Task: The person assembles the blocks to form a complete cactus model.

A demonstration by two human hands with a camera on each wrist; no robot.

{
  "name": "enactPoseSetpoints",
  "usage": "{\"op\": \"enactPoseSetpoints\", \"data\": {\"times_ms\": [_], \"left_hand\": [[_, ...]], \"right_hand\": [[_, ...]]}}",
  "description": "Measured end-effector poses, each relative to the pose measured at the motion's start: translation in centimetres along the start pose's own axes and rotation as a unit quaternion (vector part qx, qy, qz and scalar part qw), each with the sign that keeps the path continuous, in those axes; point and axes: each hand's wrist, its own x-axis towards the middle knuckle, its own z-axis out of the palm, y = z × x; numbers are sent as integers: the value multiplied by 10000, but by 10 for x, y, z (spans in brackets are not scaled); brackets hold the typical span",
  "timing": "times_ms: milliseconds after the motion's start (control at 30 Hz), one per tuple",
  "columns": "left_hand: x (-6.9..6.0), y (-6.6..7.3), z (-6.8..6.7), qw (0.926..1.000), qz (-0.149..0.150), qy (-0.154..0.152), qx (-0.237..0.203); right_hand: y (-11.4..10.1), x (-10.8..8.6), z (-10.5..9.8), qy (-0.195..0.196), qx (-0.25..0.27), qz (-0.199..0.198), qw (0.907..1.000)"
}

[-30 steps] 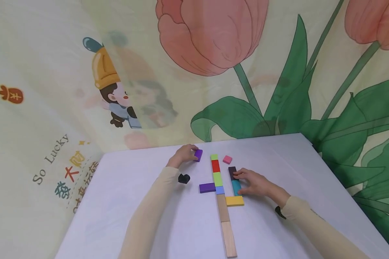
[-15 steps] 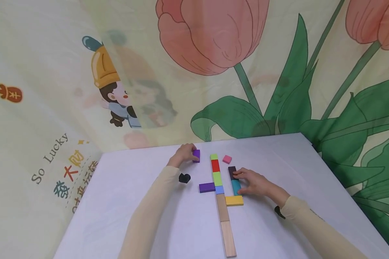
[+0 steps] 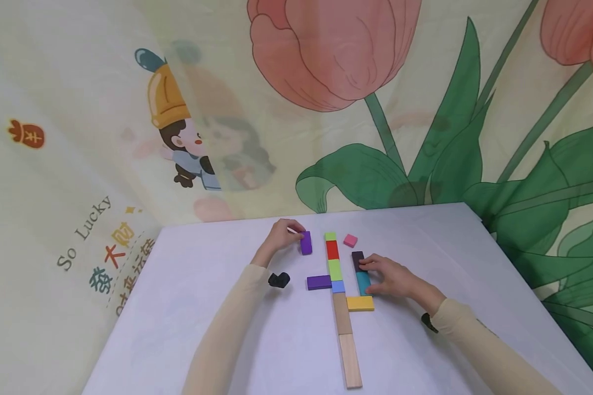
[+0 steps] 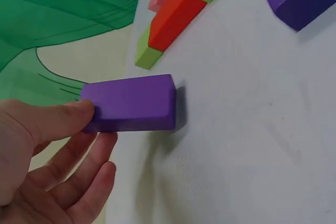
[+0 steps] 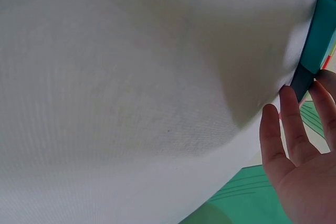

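Note:
In the head view my left hand point(image 3: 279, 237) pinches a purple block point(image 3: 306, 244) near the table's far side. The left wrist view shows the thumb and fingers on one end of that block point(image 4: 131, 103), its other end sticking out just over the cloth. My right hand point(image 3: 392, 278) is beside a dark block point(image 3: 357, 260) and a teal block point(image 3: 363, 283) set end to end. Its fairly straight fingers touch the dark block point(image 5: 302, 81), and the thumb is near the teal one. A column of green, red, blue and wooden blocks point(image 3: 341, 312) runs between the hands.
A second purple block point(image 3: 318, 282) juts left from the column, and a yellow block point(image 3: 360, 303) juts right. One small pink block point(image 3: 350, 240) lies near the column's far end. The white table point(image 3: 188, 307) meets a printed curtain at the back.
The left hand has brought the purple block slightly nearer, and more of the block shows past the fingers. The right hand stays at the dark and teal blocks. The head view has shifted a little.

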Motion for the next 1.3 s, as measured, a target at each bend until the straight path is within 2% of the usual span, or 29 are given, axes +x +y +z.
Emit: {"op": "enactPoseSetpoints", "data": {"times_ms": [167, 267, 500, 767, 1300], "left_hand": [[-13, 1, 2, 9990, -211, -387, -104], [-19, 0, 6, 9980, -289, -517, -225], [-29, -6, 14, 9960, -420, -610, -498], [-36, -5, 14, 9942, -569, -713, -574], [-41, -11, 15, 9950, -482, -725, -491]], "right_hand": [[-1, 0, -1, -14, -4, -7, 10000], [0, 0, -2, -11, -7, 9, 10000], [3, 2, 0, -10, -12, 39, 10000], [1, 0, -1, -7, 0, 44, 10000], [-1, 1, 0, -47, 114, 79, 9999]]}}
